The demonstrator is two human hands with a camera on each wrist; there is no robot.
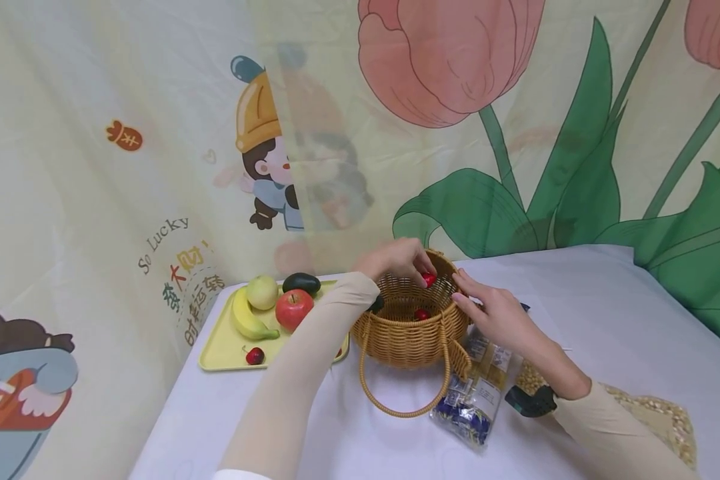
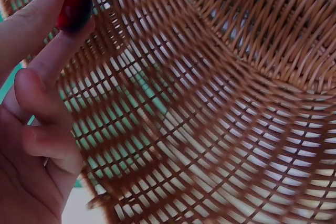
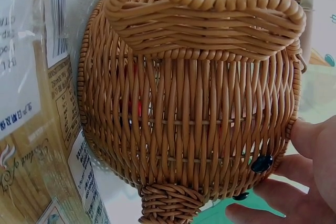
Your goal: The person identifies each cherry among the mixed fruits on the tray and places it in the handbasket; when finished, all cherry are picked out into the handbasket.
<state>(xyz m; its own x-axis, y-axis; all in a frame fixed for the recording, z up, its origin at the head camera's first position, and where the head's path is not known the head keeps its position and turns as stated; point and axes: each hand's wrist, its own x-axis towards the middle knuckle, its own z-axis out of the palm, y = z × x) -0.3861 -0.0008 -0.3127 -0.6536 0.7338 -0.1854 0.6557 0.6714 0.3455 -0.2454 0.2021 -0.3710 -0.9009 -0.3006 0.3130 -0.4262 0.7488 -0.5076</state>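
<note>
My left hand [image 1: 405, 259] is over the opening of a brown wicker basket [image 1: 408, 343], pinching a dark red cherry [image 2: 75, 3] between thumb and finger. Its other fingers curl loosely in the left wrist view. Another cherry [image 1: 421, 314] lies inside the basket. At the basket's right side, my right hand [image 1: 504, 317] touches the rim with fairly straight, spread fingers. The right wrist view shows the thumb at the rim and the fingertips beside the woven outer wall, close to a black bead [image 3: 261, 163]. The basket's looped handle [image 1: 405, 415] hangs down at the front.
Left of the basket is a yellow tray [image 1: 216, 362] bearing a banana [image 1: 247, 319], a red apple [image 1: 294, 309], a pale green round fruit [image 1: 263, 293], a dark avocado-like fruit [image 1: 301, 283] and a cherry [image 1: 255, 355]. Clear food packages [image 1: 471, 407] lie to its right.
</note>
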